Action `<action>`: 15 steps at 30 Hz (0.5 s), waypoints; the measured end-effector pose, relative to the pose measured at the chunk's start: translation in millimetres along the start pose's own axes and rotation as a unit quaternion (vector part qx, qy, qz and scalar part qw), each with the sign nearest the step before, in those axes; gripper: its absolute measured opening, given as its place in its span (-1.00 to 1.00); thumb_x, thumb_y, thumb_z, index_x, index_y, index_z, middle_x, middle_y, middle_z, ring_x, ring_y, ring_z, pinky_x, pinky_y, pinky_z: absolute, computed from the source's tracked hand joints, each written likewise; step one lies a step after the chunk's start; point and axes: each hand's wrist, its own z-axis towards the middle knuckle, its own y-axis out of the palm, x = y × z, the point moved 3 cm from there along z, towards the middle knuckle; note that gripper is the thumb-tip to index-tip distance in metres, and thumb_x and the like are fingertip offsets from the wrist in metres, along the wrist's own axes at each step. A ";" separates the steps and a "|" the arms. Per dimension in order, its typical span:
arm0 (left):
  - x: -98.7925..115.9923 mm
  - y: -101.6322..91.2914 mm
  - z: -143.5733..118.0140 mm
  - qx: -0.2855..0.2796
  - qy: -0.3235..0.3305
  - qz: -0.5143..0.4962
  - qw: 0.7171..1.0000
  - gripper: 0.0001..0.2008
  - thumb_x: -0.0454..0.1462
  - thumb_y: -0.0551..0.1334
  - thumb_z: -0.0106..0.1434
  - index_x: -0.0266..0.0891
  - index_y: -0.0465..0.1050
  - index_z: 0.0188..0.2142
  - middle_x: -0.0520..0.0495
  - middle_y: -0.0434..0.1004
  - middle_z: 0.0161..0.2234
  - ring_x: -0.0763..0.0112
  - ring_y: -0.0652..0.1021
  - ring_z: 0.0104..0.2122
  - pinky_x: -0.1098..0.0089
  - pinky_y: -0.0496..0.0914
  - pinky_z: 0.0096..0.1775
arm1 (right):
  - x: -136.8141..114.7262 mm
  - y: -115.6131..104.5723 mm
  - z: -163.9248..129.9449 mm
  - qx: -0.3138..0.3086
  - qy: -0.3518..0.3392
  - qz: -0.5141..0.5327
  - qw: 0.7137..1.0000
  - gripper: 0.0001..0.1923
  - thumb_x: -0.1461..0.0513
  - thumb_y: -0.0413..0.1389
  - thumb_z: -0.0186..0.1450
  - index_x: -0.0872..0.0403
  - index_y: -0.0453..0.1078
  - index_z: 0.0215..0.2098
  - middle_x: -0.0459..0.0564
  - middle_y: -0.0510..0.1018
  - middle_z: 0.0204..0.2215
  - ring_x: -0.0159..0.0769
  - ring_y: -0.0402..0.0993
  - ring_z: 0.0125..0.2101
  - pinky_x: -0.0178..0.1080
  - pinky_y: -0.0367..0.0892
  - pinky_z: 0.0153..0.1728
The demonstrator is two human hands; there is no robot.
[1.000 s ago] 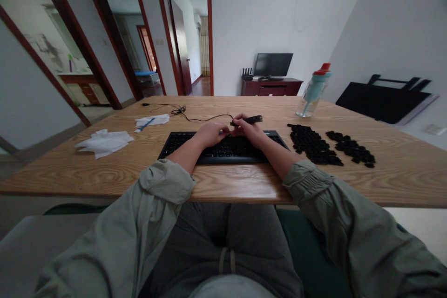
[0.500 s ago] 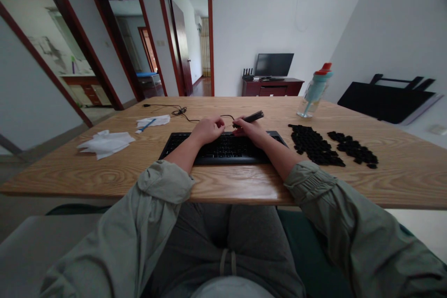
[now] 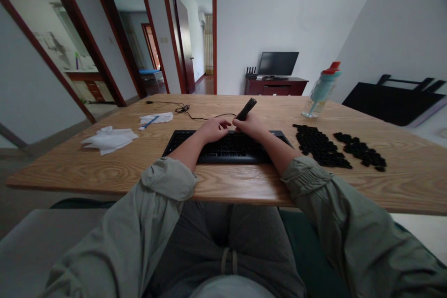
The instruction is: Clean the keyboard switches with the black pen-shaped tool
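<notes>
A black keyboard (image 3: 230, 151) lies in front of me near the table edge, partly covered by both forearms. My right hand (image 3: 249, 126) is closed round a slim black-handled tool (image 3: 247, 109), tilted with its handle end up and to the right. Something thin and pale runs from the tool toward my left hand; its tip is too small to make out. Over the keyboard's back edge, my left hand (image 3: 214, 129) has curled fingers close to that tip. What they pinch, if anything, is hidden.
Black keycaps (image 3: 319, 146) lie in two spreads on the right, with a water bottle (image 3: 321, 91) behind them. On the left are white tissues (image 3: 110, 139), a blue-handled stick (image 3: 150, 122) on another tissue, and a coiled cable (image 3: 183, 108). The wooden table (image 3: 139, 174) ends before my lap.
The tool in my right hand has tipped more upright. My left hand has shifted slightly right, closer to my right hand. The view has turned a little to the left.
</notes>
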 end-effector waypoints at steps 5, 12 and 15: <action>2.8 2.6 2.5 -0.014 0.002 -0.060 0.998 -0.71 -0.21 0.19 0.20 -0.24 0.57 -0.14 -0.03 0.62 -0.29 0.45 0.52 -0.39 0.43 0.41 -0.26 | -1.3 5.9 -5.9 -0.019 -0.047 0.061 0.997 -0.74 0.08 0.21 0.17 0.13 0.49 -0.34 -0.03 0.56 -0.44 -0.38 0.41 -0.46 -0.33 0.31 -0.43; -0.5 0.0 6.7 0.045 -0.017 -0.068 0.997 -0.57 -0.01 0.14 0.26 -0.33 0.57 -0.22 -0.11 0.61 -0.34 0.37 0.52 -0.37 0.39 0.37 -0.30 | 6.8 7.8 -6.0 -0.004 -0.073 0.054 0.996 -0.62 -0.04 0.06 0.29 0.12 0.45 -0.30 -0.09 0.43 -0.53 -0.40 0.33 -0.51 -0.34 0.27 -0.48; 0.4 0.6 9.1 0.051 -0.017 -0.037 0.998 -0.57 0.01 0.11 0.27 -0.29 0.57 -0.26 -0.09 0.60 -0.36 0.37 0.51 -0.39 0.38 0.36 -0.30 | 8.2 8.1 -4.3 -0.004 -0.083 0.050 0.995 -0.63 -0.04 0.04 0.30 0.10 0.41 -0.28 -0.10 0.42 -0.51 -0.40 0.32 -0.49 -0.35 0.27 -0.47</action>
